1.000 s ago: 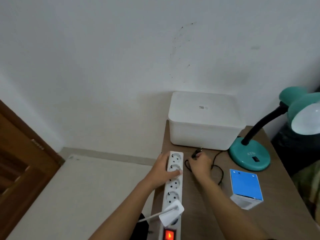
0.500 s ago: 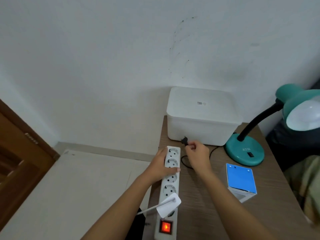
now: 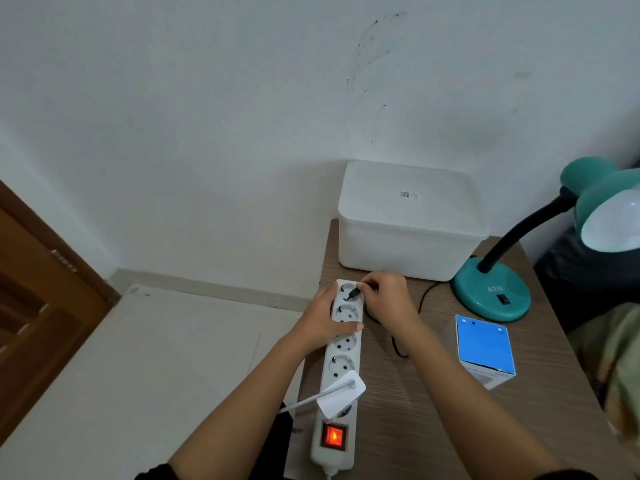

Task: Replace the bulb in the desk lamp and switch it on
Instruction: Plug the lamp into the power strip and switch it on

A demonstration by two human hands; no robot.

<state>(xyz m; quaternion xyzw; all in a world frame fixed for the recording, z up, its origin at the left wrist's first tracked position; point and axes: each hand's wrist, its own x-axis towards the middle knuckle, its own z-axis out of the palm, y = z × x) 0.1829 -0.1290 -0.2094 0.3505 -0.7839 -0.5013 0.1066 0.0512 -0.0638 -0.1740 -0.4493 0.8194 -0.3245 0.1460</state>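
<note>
Nearest to me, the power strip point(image 3: 341, 372) lies lengthwise along the left edge of the counter point(image 3: 433, 427), and its red switch point(image 3: 333, 436) glows, so I judge the strip is live. A white charger point(image 3: 343, 393) with its thin white cable sits in the socket just beyond that switch.

Further up the strip, my left hand point(image 3: 325, 320) is clamped over its far half, thumb on one side and fingers wrapped round the other, pinning it to the counter. My right hand point(image 3: 388, 299) is just beside it, thumb and forefinger pinched shut on the black plug point(image 3: 354, 292), whose tip is tilted down into the farthest socket point(image 3: 348, 292). The plug looks angled rather than seated, so I judge it is not yet pushed home. Its black cord point(image 3: 420, 303) loops on the counter under my right wrist and runs off toward the lamp.

To the right, the blue bulb box point(image 3: 485, 348) stands on the counter, near the lamp's base and apart from my hands.

Beyond it is the teal desk lamp point(image 3: 491, 292), base flat on the counter with a small black switch point(image 3: 504, 299) on top and its black neck bending up to the shade at the right edge. A white bulb point(image 3: 613, 226) already sits in the shade and it is not lit. Behind everything, a white lidded bin point(image 3: 408, 223) stands against the wall.

So the bulb part looks done. What is left, as I judge it, is seating the plug fully and then pressing the switch on the lamp's base.
</note>
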